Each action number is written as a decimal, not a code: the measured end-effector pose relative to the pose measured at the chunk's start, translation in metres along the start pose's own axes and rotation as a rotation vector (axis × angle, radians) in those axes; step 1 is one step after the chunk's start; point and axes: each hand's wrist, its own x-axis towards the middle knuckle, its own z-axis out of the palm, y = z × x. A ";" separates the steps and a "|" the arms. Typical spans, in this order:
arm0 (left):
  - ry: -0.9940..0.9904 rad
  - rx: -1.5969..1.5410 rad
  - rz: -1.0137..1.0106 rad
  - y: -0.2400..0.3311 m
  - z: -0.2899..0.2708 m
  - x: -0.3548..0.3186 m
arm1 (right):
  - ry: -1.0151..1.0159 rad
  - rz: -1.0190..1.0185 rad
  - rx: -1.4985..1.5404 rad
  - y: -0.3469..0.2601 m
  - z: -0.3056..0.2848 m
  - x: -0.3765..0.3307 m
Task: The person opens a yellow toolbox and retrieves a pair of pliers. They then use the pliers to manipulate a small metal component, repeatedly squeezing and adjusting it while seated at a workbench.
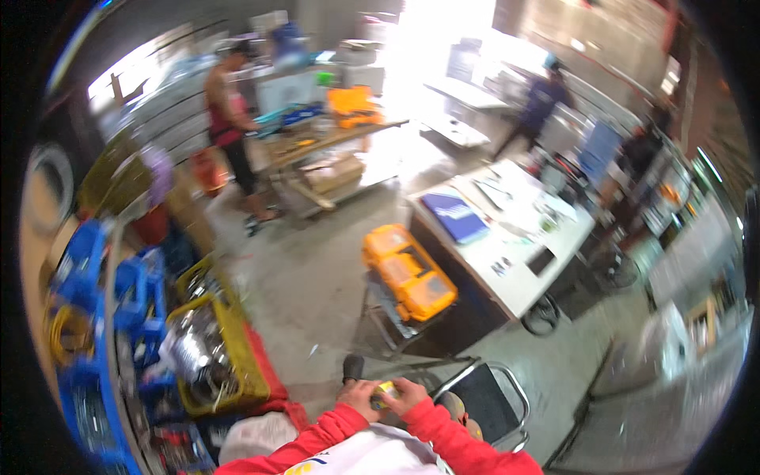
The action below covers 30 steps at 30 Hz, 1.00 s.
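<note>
Indoors, held a small yellow item between the left hand and the right hand, on the near side of the orange toolbox and well apart from it. Had both hands close together, fingers bent in narrowly on the item from either side; could not tell its kind, too small and blurred to make out. Wore red sleeves, likewise on the toolbox's near side. Saw the toolbox propped on a stand, just beside a white table to its right, laid with a blue box and a black slab. Had a black stool to the near right of the toolbox. Spotted a yellow crate of shiny metal parts to the toolbox's near left, and blue bins farther left of it. Glimpsed a bench beyond the toolbox, to its left, bearing an orange case, and a person in a red top farther left. Caught a person in dark clothes well beyond the toolbox, to its right.
</note>
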 end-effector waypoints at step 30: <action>-0.595 -0.148 0.288 -0.045 0.097 0.496 | 0.324 0.790 0.172 0.138 -0.098 0.346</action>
